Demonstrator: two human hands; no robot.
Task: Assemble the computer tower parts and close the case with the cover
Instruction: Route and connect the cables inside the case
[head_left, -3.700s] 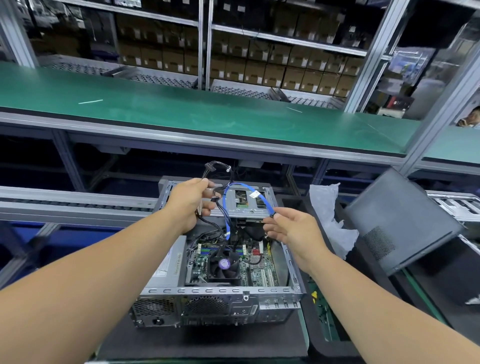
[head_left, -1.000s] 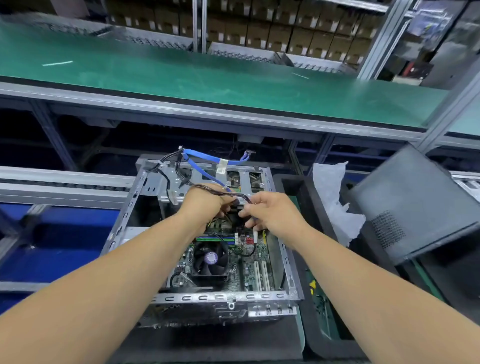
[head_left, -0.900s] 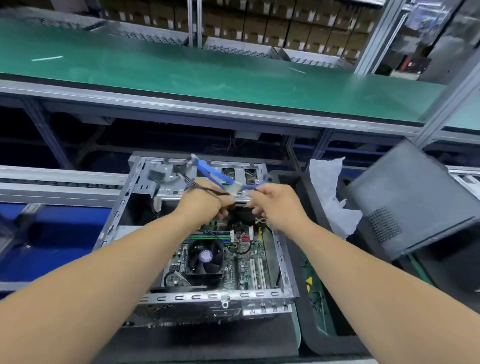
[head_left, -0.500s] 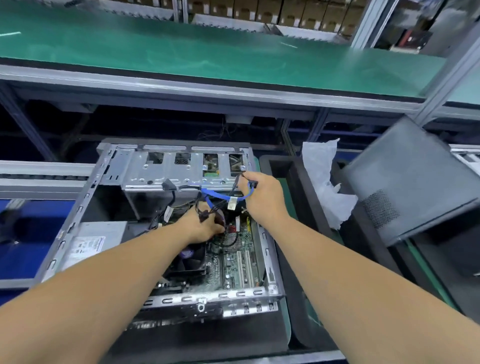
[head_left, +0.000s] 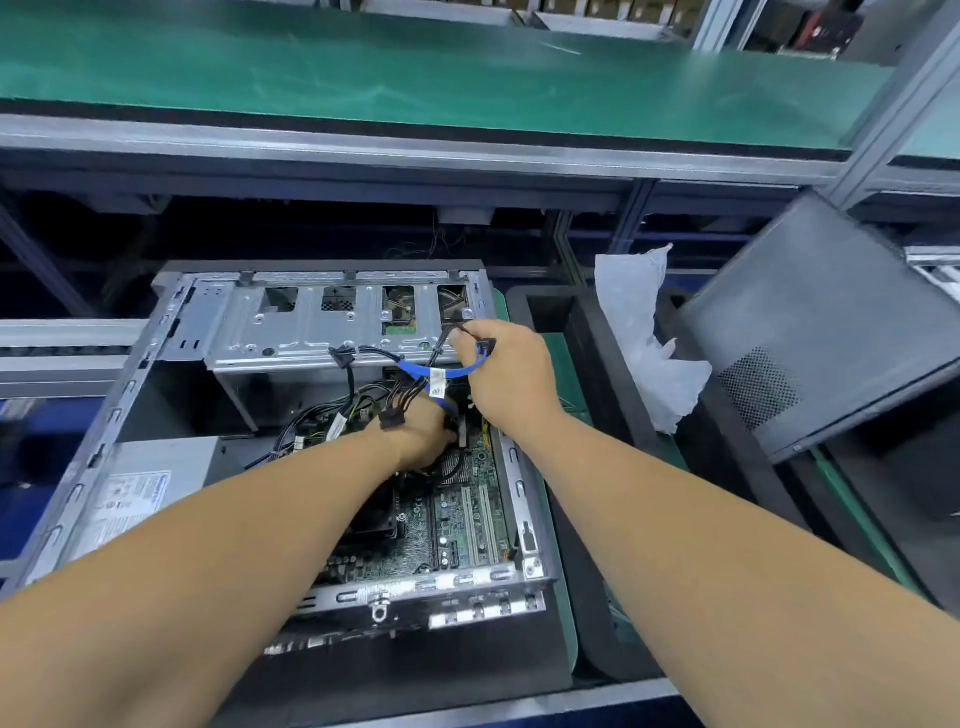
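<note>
You stand at a work line with a long green shelf (head_left: 415, 73) running across above the bench and metal uprights at its right end. On the dark mat (head_left: 415, 670) in front of you lies the open computer case (head_left: 332, 322), its side uncovered. Inside it you can see the circuit board (head_left: 467, 519) on the right, a grey power box (head_left: 135, 488) on the left and a metal drive cage (head_left: 311, 332) at the far end. The dark cover (head_left: 810, 332) leans tilted to the right of the case, and a black tray (head_left: 587, 332) sits between them with crumpled white wrapping (head_left: 639, 338). Your right hand (head_left: 511, 374) grips the blue cable (head_left: 441, 371) by its black plug, just over the cage. Your left hand (head_left: 423, 431) reaches down among the black wires (head_left: 322, 415) above the board, fingers curled, but what they grip is hidden.
</note>
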